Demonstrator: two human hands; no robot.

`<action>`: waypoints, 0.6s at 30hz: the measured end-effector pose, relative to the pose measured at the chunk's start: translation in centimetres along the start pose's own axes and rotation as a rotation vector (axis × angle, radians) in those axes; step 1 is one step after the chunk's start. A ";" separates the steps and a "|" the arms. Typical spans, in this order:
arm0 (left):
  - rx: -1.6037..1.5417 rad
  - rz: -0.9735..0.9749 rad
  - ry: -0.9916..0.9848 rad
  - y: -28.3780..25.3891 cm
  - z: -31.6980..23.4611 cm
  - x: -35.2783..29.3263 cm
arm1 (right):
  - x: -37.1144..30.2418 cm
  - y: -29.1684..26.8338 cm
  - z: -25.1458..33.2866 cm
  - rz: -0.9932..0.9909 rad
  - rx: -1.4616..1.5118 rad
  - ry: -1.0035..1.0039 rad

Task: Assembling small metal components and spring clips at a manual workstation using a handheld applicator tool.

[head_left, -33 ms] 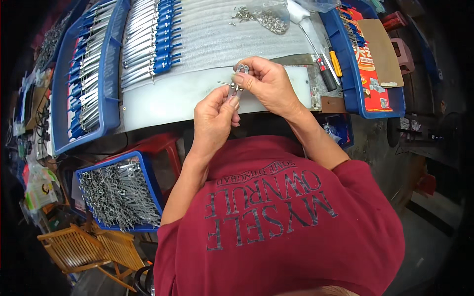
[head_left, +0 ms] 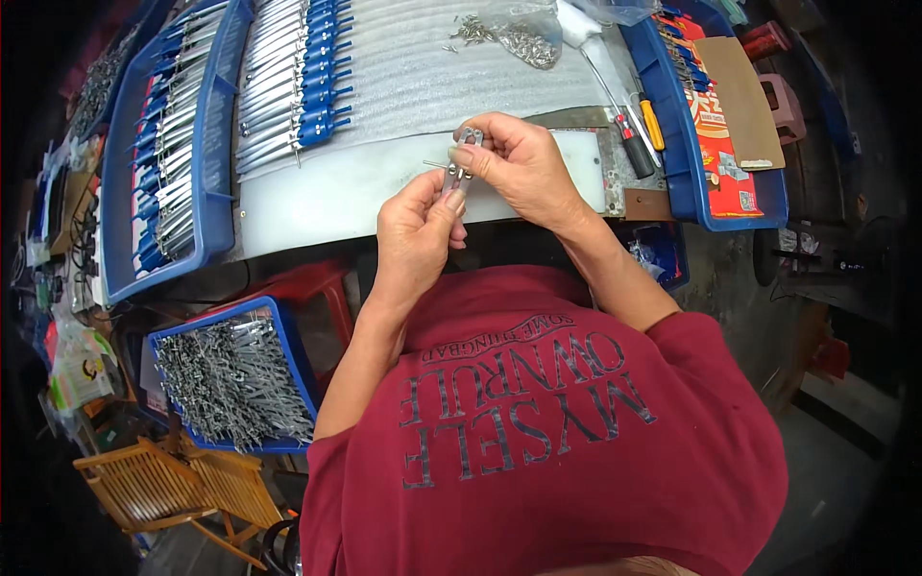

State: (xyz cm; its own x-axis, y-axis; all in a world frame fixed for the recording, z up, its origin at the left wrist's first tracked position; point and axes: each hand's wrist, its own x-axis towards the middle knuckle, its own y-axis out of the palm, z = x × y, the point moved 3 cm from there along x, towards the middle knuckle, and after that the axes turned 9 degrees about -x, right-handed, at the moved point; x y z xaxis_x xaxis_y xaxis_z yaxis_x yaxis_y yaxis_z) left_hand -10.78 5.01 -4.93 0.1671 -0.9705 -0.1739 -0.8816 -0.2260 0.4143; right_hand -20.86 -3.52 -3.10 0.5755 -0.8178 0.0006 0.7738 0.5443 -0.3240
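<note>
Above the near edge of a white board (head_left: 317, 213), I hold a small silver metal linkage (head_left: 460, 174) with round rivets or screws on it. My left hand (head_left: 415, 226) pinches its lower end between thumb and fingers. The thumb and bent forefinger of my right hand (head_left: 523, 165) close on its upper part. A thin metal pin (head_left: 434, 164) sticks out to the left; my fingers hide how it joins the linkage. To the left on the table lies a row of silver rods with blue ends (head_left: 312, 125).
A blue tray (head_left: 219, 173) of similar rods stands far left; another blue tray (head_left: 680, 163) is at right. Near it lie a black-and-red screwdriver (head_left: 636, 149) and a yellow-handled tool (head_left: 653, 125). Small metal pins (head_left: 526, 43) in a bag lie at the back. Lower left, a bin holds metal parts (head_left: 230, 379).
</note>
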 end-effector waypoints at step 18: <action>0.743 -0.070 0.505 0.1 -1.8 -0.4 | -0.1 -0.9 0.8 -0.015 0.028 -0.060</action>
State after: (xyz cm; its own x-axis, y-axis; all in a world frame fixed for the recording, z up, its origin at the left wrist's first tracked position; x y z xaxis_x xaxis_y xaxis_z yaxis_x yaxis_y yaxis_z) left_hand -10.17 5.21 -3.23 0.2507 -0.9173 0.3092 -0.8908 -0.3437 -0.2973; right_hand -21.37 -3.72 -2.03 0.5777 -0.8138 0.0628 0.7894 0.5375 -0.2967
